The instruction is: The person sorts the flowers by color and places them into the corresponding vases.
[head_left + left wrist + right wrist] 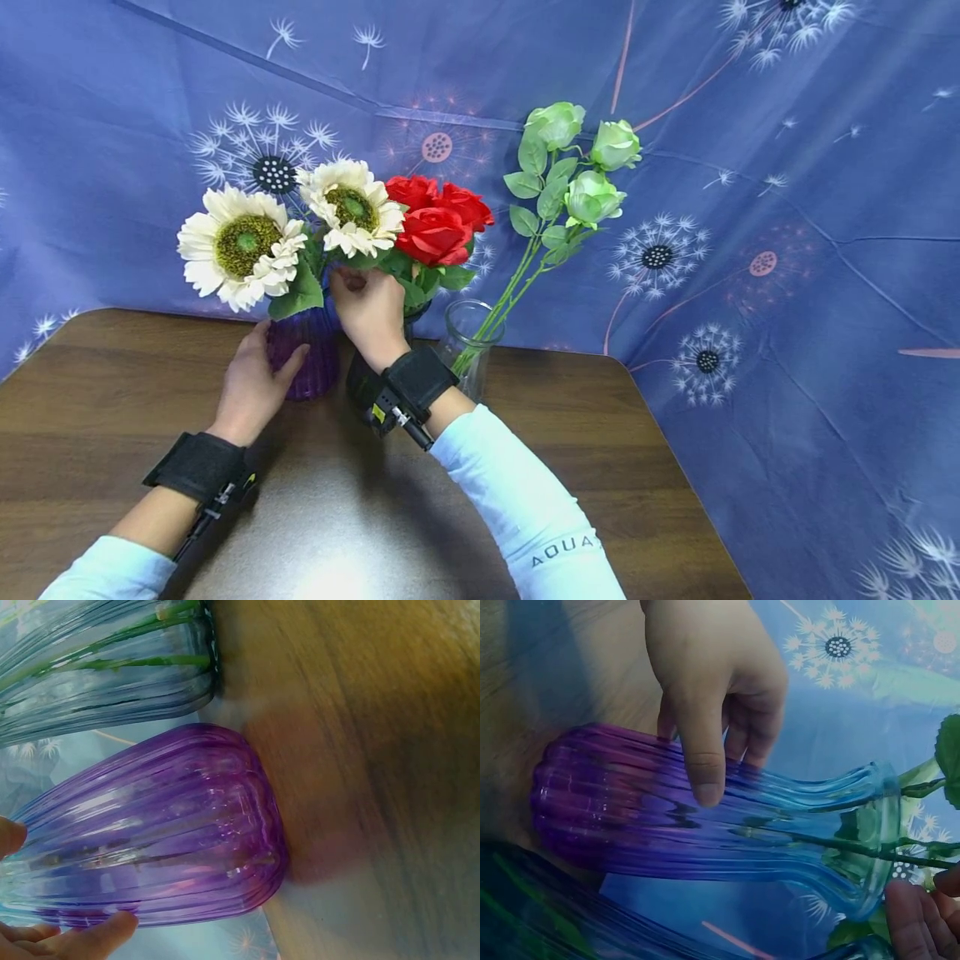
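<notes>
Our left hand (251,387) wraps the ribbed purple vase (303,354). Our right hand (369,310) pinches stems at its rim, under the sunflowers (247,246), which stand upright.

Bright even light, glare patch on the dark wooden table (337,575), wide-angle edge bending, soft blurred wrist views, bluish cast.
</notes>
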`<state>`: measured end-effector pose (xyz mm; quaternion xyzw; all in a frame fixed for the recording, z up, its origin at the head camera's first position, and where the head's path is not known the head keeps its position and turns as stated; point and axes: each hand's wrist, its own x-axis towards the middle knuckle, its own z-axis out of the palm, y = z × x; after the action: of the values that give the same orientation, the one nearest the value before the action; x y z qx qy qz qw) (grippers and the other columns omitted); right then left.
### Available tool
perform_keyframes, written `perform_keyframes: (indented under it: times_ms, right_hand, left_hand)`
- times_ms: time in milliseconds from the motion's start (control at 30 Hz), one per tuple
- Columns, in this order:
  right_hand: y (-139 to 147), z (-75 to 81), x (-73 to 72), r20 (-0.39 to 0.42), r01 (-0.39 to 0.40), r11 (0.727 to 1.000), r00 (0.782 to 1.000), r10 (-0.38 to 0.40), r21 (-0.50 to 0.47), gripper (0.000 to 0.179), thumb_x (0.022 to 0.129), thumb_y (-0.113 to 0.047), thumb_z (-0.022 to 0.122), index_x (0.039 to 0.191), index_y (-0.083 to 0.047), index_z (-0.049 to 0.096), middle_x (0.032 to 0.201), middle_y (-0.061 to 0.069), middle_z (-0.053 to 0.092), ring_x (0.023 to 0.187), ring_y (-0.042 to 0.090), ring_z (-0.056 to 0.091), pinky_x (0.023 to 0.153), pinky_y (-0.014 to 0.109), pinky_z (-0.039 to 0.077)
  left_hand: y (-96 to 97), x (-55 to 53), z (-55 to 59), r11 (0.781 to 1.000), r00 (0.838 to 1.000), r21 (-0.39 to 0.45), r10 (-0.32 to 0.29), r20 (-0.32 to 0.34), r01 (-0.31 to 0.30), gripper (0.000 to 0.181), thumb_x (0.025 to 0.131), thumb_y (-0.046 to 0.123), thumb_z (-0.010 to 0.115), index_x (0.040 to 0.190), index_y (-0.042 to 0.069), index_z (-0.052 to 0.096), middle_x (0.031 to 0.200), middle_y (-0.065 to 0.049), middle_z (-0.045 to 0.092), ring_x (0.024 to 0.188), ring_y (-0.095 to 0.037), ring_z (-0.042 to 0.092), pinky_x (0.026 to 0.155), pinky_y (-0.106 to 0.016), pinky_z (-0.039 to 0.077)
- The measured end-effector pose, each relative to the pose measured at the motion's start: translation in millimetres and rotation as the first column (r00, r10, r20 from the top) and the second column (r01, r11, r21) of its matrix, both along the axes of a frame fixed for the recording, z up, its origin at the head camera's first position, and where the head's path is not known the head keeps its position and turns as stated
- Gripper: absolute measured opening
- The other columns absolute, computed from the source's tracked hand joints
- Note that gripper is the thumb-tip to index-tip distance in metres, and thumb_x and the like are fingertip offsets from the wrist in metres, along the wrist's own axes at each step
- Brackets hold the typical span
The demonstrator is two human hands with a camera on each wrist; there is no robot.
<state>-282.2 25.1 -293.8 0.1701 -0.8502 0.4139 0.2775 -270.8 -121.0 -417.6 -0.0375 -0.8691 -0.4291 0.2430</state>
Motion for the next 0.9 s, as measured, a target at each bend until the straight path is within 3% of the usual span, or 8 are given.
perform_keyframes:
  times_ms: [233,400,567,733,900]
  right_hand:
    - [3.7,-2.0,7.0,0.07,0.012,0.999,0.997,-0.009,-0.032,0.015,0.083,-0.016,0.065,0.088,-0.006,0.075,0.075,0.006,0.073,0.066,0.012,0.067,0.053,0.007,0.039]
    - [7.0,-7.1,10.9,0.12,0.012,0.999,0.993,-0.006,-0.048,0.015,0.083,-0.016,0.064,0.089,-0.007,0.075,0.078,0.004,0.073,0.068,0.008,0.067,0.056,0.008,0.041]
    - [14.3,-13.6,16.3,0.109,0.01,0.998,0.994,-0.003,-0.067,0.014,0.082,-0.016,0.064,0.088,-0.008,0.074,0.076,0.004,0.073,0.065,0.005,0.065,0.056,0.01,0.043]
    - [29.5,-16.5,24.5,0.091,0.005,0.995,0.996,0.004,-0.098,0.014,0.083,-0.017,0.064,0.086,-0.007,0.073,0.069,0.004,0.071,0.057,0.001,0.059,0.053,0.011,0.044]
    - [54.7,-18.1,32.9,0.054,0.026,0.996,0.998,-0.021,-0.088,0.015,0.085,-0.018,0.064,0.088,-0.006,0.073,0.072,0.007,0.07,0.06,0.007,0.06,0.055,0.014,0.046]
  left_hand:
    - [-1.9,-1.6,-0.7,1.0,1.0,-0.005,0.004,-0.003,-0.004,0.066,0.089,0.024,0.062,0.135,-0.014,0.033,0.124,-0.041,0.044,0.112,-0.057,0.044,0.094,-0.063,0.035]
    - [-6.2,-4.7,-2.0,1.0,1.0,-0.01,0.004,-0.015,-0.004,0.066,0.089,0.023,0.061,0.134,-0.016,0.033,0.123,-0.042,0.044,0.112,-0.057,0.044,0.094,-0.063,0.035]
    - [-11.3,-6.6,-3.2,1.0,1.0,-0.02,0.003,-0.007,-0.004,0.067,0.09,0.026,0.06,0.134,-0.017,0.033,0.124,-0.043,0.043,0.113,-0.057,0.044,0.094,-0.063,0.035]
    - [-16.5,-6.3,-4.6,0.998,0.999,-0.057,0.01,0.044,-0.007,0.071,0.091,0.035,0.057,0.138,-0.012,0.031,0.129,-0.04,0.042,0.113,-0.057,0.044,0.091,-0.066,0.036]
    - [-17.7,-5.7,-4.6,0.995,0.999,-0.095,-0.014,0.053,0.019,0.073,0.091,0.038,0.056,0.141,-0.009,0.029,0.128,-0.039,0.043,0.113,-0.057,0.044,0.089,-0.067,0.036]
